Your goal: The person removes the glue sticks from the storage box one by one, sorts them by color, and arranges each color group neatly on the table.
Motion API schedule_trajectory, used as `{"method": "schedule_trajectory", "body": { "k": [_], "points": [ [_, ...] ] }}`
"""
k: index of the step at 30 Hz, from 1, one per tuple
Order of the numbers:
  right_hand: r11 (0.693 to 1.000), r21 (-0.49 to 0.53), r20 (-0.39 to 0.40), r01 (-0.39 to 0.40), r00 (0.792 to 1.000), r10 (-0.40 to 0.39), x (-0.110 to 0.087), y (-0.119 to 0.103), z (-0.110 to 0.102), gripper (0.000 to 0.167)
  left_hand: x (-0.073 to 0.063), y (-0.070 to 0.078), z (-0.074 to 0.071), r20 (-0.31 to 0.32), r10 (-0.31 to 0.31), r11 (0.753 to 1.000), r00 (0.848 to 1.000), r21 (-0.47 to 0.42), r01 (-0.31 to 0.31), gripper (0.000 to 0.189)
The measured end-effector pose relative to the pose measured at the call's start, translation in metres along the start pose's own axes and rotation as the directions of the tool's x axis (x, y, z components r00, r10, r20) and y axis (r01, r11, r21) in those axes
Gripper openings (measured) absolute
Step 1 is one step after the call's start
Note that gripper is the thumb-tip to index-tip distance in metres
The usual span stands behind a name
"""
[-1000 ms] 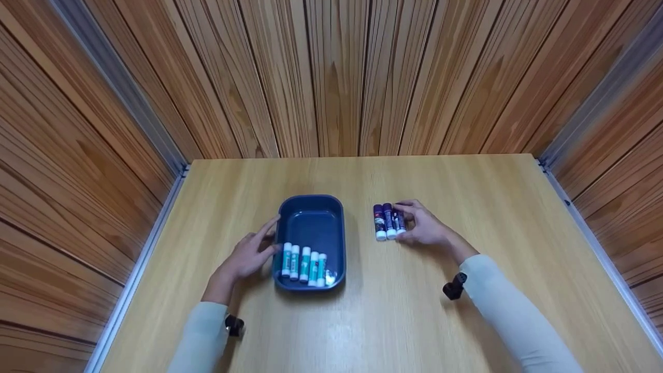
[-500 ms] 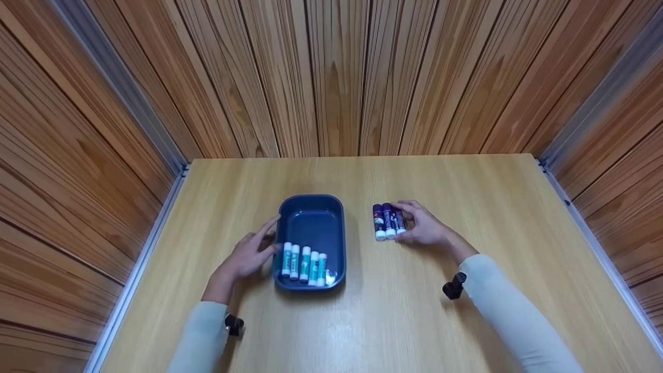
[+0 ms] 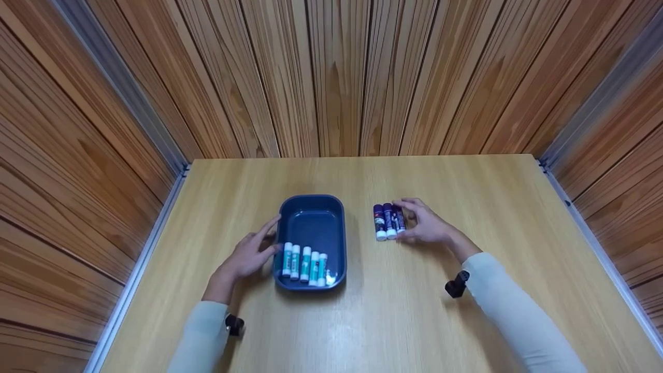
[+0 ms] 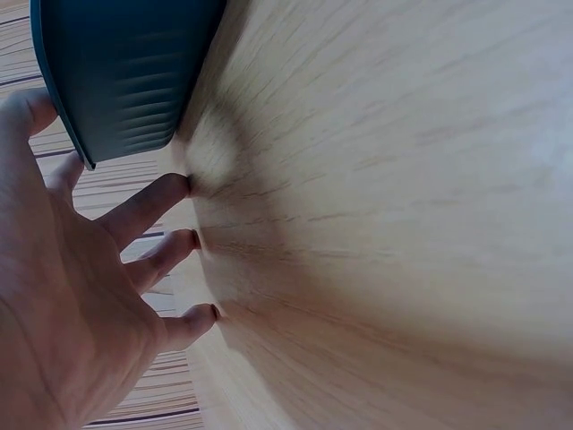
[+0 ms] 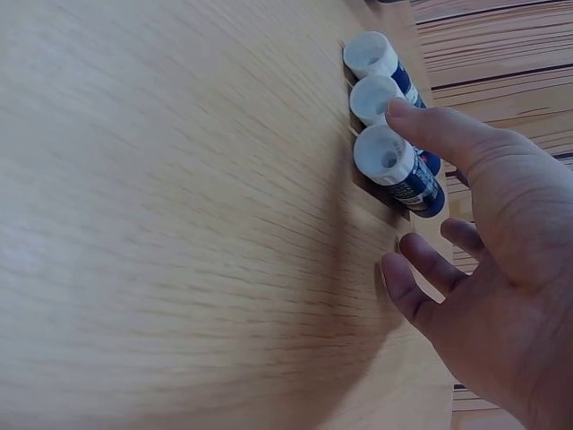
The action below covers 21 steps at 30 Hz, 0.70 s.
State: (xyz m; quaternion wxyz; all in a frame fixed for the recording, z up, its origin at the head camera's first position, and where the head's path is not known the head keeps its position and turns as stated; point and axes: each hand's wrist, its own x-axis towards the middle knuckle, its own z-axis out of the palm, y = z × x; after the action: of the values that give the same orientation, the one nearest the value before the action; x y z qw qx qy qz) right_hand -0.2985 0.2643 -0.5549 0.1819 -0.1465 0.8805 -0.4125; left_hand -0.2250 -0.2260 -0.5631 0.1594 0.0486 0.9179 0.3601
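Note:
Side by side on the table lie three purple glue sticks with white bases (image 3: 389, 221). My right hand (image 3: 429, 224) is at the right end of this row, fingers at the far ends and thumb by the white bases. In the right wrist view the thumb (image 5: 439, 134) overlaps the near white ends (image 5: 380, 150), while the other visible fingers are spread loosely above the table. My left hand (image 3: 249, 255) rests against the left side of a dark blue tray (image 3: 311, 201), its thumb and forefinger touching the rim. Several green-and-white glue sticks (image 3: 304, 264) lie in the tray's near half.
The light wooden tabletop (image 3: 331, 336) extends around the tray and the glue sticks. Wood-plank walls (image 3: 336, 77) enclose the back and both sides, with metal posts (image 3: 129, 88) at the corners.
My right hand shifts very slightly beside the purple glue sticks, and its forearm moves a little to the right. The left hand, the tray and the green-and-white glue sticks stay in place.

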Motion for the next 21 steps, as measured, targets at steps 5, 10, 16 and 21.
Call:
{"method": "schedule_trajectory", "body": {
  "k": [5,10,16,21],
  "points": [
    [1.000,0.008,-0.009,0.005,1.000,-0.005,-0.001,-0.002,-0.001,0.094,0.000,0.000,0.000,-0.002,-0.008,1.000,1.000,-0.007,0.008,0.073],
    [1.000,0.008,-0.020,0.014,1.000,-0.014,-0.005,-0.005,0.005,0.090,0.000,0.000,0.001,0.000,-0.006,1.000,1.000,-0.001,0.006,0.073],
    [0.999,-0.003,-0.072,0.036,0.997,-0.037,-0.015,-0.016,0.014,0.086,0.000,0.001,0.001,-0.005,-0.011,1.000,1.000,-0.005,0.011,0.073],
    [0.998,-0.039,-0.115,0.059,0.991,-0.063,-0.021,-0.025,0.023,0.085,0.001,0.002,0.003,-0.009,-0.011,1.000,1.000,-0.018,0.011,0.074]
  ]
}}
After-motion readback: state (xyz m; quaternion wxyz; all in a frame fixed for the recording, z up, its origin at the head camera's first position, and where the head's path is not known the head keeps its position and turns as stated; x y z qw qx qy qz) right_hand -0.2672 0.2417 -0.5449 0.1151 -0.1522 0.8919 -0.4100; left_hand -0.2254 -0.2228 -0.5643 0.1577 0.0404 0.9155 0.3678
